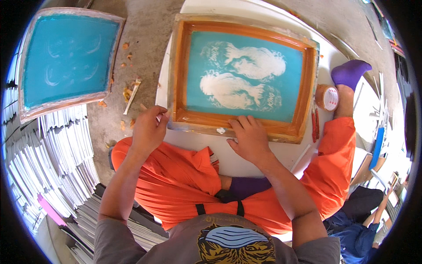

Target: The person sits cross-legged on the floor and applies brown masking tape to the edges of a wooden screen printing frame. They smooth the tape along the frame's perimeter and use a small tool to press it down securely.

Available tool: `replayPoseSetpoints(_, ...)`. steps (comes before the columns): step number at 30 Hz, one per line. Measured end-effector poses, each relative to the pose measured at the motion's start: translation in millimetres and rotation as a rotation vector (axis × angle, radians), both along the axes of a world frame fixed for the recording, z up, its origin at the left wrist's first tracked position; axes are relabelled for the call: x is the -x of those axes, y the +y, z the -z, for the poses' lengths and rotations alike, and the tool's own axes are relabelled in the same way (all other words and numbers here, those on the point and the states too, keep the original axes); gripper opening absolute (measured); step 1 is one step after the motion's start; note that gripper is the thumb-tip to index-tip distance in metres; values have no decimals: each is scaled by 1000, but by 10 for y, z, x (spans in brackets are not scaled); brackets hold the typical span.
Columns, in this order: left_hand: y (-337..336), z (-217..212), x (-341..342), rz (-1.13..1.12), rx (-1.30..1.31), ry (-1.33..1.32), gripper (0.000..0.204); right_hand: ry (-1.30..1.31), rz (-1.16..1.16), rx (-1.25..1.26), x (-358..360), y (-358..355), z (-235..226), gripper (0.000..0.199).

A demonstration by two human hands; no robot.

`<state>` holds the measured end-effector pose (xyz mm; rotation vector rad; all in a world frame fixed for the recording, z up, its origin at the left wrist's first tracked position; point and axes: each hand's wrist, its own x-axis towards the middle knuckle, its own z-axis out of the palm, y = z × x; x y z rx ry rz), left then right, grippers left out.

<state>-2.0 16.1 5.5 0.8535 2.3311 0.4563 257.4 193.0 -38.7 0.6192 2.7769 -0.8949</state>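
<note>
Head view: I looked down from my distant seat at a wooden frame (179, 75) lying flat on a white board (237, 163) in front of the seated wearer. Across it was teal mesh (288, 94), marked with two white figures (231, 90) side by side. The left hand (150, 130) was just beside the frame's near left corner, its thumb and fingertips drawn close together; I could not tell whether anything small was pinched between them. The right hand (249, 137) lay over the near rim, fingers loosely spread and partly bent, touching the wood without gripping it around. A small white patch (220, 130) showed on the rim just left of those fingers. To the right of the frame I saw a roll of brown tape (321, 97) near a foot in a purple sock (349, 72), with red pens (315, 125) lying nearer the wearer. Well apart on the left was a second teal screen (70, 57), and between the two frames a pale stick (132, 97) lay on the concrete floor (147, 53)
</note>
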Motion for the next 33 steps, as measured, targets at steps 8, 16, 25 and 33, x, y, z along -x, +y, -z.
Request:
replayPoseSetpoints(8,-49,25,-164,105,-36,132,17,38,-17,-8,136,-42,9,54)
replayPoseSetpoints(16,458,30,7,602,442,234,20,60,-18,30,101,-16,31,51)
replayPoseSetpoints(25,914,99,102,784,633,212,28,91,-1,9,44,5,134,46)
replayPoseSetpoints(33,1039,66,45,750,760,250,21,169,-1,25,16,18,213,33)
